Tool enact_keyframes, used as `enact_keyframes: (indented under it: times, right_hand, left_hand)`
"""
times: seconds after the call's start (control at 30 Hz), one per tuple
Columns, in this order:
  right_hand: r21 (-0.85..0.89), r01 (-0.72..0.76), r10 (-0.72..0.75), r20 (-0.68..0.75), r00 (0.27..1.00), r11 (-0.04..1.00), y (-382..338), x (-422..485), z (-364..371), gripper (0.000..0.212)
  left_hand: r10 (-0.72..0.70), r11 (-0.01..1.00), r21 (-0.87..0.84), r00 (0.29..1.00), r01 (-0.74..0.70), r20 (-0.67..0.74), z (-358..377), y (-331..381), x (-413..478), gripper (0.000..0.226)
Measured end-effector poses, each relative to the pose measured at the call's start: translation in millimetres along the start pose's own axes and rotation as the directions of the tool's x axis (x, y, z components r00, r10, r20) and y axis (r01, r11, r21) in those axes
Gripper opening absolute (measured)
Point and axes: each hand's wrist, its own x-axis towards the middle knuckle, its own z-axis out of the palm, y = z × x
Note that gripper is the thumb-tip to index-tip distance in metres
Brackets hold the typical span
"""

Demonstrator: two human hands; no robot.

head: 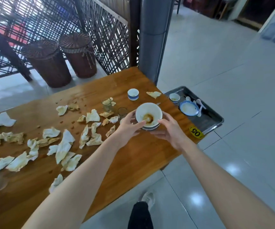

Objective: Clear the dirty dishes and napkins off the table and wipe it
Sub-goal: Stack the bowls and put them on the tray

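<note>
Yellow sticker (196,132) on the worktop (133,156) corner by the tray, black number "05", seen upside down

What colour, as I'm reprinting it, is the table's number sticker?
Yellow number sticker, black digits; head view.

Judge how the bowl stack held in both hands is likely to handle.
The bowl stack looks glazed ceramic, so probably rigid, breakable, heavy for its size. Brown residue suggests greasy, slippery rims. Nested bowls may shift if tilted.

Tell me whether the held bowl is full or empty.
Almost empty: the bowl holds only brown residue at its bottom; the rest of its white inside is bare.
</note>
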Motion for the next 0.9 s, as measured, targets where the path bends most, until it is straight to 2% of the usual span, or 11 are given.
enact_keyframes:
  times: [0.27, 0.47, 0.7, 0.9]
  right_hand:
    - [-0.009, 0.0, -0.001, -0.06, 0.998, 1.0, -17.2, 48.9, -69.9, 0.031]
    - [-0.002, -0.028, 0.028, -0.049, 0.998, 1.0, -47.3, 107.7, -122.9, 0.029]
    - [0.003, -0.033, 0.033, -0.103, 0.994, 0.999, -74.7, 159.6, -190.0, 0.036]
    - [-0.003, -0.065, 0.065, -0.096, 0.993, 0.998, -82.3, 188.5, -208.9, 0.036]
  left_hand:
    - [0.0, 0.999, 0.033, 0.998, -0.002, 0.057, 55.9, 22.1, 73.4, 0.068]
    - [-0.019, 1.0, -0.003, 0.997, 0.02, 0.071, 95.2, 45.7, 148.0, 0.064]
    - [-0.058, 0.998, -0.033, 0.992, 0.062, 0.114, 148.0, 71.5, 229.0, 0.067]
    - [-0.066, 0.997, -0.043, 0.994, 0.069, 0.083, 161.9, 78.5, 259.1, 0.061]
